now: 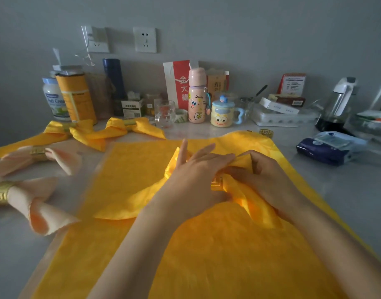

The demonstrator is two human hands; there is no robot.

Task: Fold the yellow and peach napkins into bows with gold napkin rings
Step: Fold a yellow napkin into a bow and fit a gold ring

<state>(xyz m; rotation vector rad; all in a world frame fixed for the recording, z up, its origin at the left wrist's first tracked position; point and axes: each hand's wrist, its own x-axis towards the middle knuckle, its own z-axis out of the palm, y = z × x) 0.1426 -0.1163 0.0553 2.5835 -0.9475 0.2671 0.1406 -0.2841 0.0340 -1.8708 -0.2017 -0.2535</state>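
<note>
I'm at my home kitchen counter (206, 130) — cartoon mug (223, 114), milk powder tins (76, 96), blender (338, 104) along the far wall.

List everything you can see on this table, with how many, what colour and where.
finished yellow bows: two, yellow, gold-ringed, far left.
finished peach bows: two, peach, gold-ringed, near left.
half-made bow: one, yellow, centre, gold ring on it.
flat napkin: at least one, yellow, spread beneath it.
spare napkin ring: one, gold, flat napkin's far edge.
wipes pack: one, dark blue, right.
bottle: one, pink, back centre.
lidded mug: one, yellow and blue, right of bottle.
glass: one, clear, left of bottle.
canister: one, orange, back left.
wall sockets: two, white, wall.
left hand: fingers straight, resting on the half-made bow.
right hand: fingers pinching its fabric.
</note>
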